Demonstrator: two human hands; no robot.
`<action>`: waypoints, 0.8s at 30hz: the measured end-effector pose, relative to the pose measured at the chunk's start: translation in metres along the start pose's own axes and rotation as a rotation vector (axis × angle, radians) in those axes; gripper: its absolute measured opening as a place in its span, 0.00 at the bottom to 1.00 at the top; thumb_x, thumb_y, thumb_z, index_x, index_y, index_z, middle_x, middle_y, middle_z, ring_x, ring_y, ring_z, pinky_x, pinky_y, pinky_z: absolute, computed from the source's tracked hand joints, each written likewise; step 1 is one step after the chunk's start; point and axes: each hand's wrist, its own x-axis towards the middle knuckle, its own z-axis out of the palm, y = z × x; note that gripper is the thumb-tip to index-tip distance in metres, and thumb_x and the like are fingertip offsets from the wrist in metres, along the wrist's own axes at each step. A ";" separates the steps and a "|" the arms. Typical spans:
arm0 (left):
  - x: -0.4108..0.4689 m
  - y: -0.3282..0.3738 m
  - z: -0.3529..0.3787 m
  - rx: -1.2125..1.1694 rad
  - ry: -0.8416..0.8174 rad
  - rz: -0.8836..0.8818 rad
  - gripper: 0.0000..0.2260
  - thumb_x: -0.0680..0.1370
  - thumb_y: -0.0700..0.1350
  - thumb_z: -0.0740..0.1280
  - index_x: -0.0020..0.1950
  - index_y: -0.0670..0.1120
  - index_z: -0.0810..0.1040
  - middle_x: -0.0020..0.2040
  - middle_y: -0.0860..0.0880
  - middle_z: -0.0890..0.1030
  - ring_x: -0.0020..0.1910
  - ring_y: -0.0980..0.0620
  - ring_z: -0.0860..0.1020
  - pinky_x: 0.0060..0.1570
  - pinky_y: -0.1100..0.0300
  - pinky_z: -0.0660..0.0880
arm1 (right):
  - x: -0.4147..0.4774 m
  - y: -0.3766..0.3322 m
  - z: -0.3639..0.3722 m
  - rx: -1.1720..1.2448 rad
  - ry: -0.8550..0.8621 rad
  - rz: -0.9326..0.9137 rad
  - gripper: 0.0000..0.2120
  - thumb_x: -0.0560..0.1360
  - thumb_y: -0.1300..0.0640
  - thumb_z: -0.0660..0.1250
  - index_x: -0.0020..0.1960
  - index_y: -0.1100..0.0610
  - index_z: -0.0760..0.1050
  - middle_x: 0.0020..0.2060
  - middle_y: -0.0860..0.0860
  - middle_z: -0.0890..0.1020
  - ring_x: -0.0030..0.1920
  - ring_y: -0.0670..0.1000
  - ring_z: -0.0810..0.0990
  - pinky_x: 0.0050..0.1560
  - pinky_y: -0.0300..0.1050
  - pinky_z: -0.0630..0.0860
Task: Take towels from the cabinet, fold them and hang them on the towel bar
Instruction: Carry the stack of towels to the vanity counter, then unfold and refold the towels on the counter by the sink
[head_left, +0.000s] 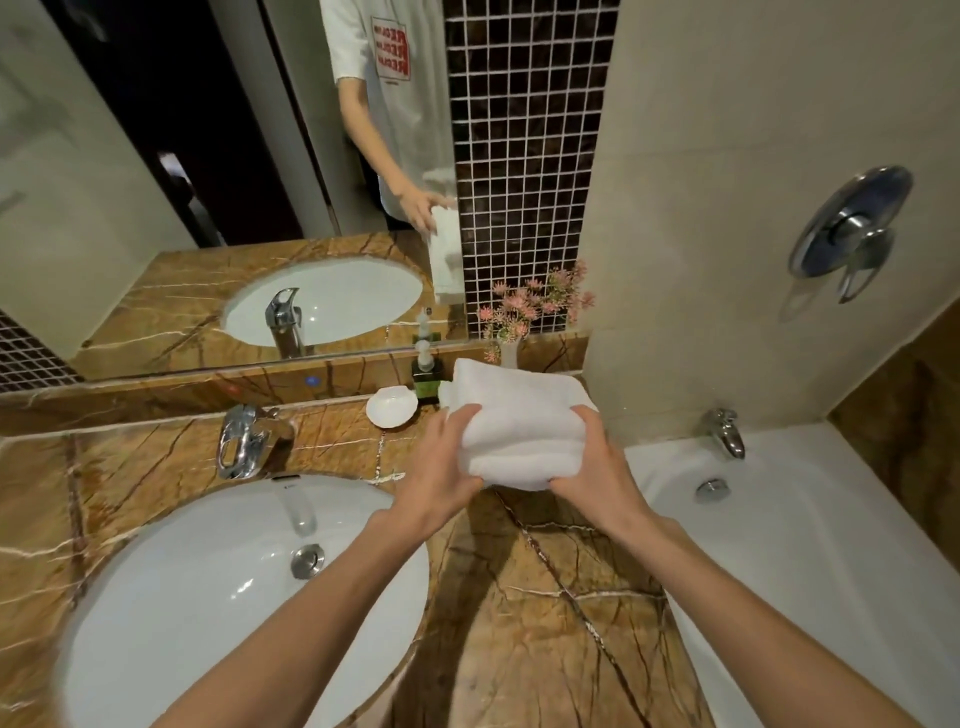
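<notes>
Item: stack of white towels (519, 431) — folded, thick, several layers showing at the near edge. Location: above the brown marble counter (545, 613), between the washbasin (208, 597) and the bathtub (779, 519); whether its underside rests on the counter cannot be told.

Hold: left hand (441, 467) and right hand (597, 467), one at each side of the stack. Each grip is clenched on the towels, fingers curled over the top and near edge — probably so the layers stay square and do not slide apart.

Nearby: soap dish (391, 408), dark dispenser bottle (427, 376) and vase of pink flowers (524, 317), just behind the stack at the mirror ledge.

Status, judged: towels are out of the cabinet; hanging not yet done. No towel bar in view.
</notes>
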 end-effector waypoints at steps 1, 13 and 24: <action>-0.001 -0.006 0.006 0.007 -0.015 0.003 0.36 0.68 0.42 0.74 0.72 0.53 0.61 0.66 0.48 0.65 0.64 0.51 0.65 0.63 0.54 0.68 | 0.001 0.008 0.007 0.006 0.004 0.014 0.42 0.66 0.57 0.75 0.73 0.53 0.55 0.56 0.49 0.66 0.56 0.50 0.69 0.51 0.43 0.69; -0.075 -0.053 0.057 0.084 -0.265 0.043 0.33 0.72 0.45 0.71 0.68 0.57 0.53 0.71 0.45 0.57 0.68 0.44 0.63 0.66 0.58 0.64 | -0.051 0.080 0.071 -0.148 -0.080 0.086 0.37 0.69 0.62 0.72 0.72 0.54 0.57 0.63 0.56 0.67 0.57 0.57 0.73 0.53 0.52 0.77; -0.090 -0.036 0.047 0.106 -0.185 -0.022 0.27 0.70 0.62 0.67 0.64 0.50 0.70 0.65 0.47 0.69 0.60 0.46 0.72 0.57 0.55 0.72 | -0.076 0.095 0.065 -0.195 -0.093 0.096 0.38 0.70 0.44 0.72 0.72 0.51 0.56 0.74 0.50 0.54 0.67 0.53 0.68 0.61 0.45 0.72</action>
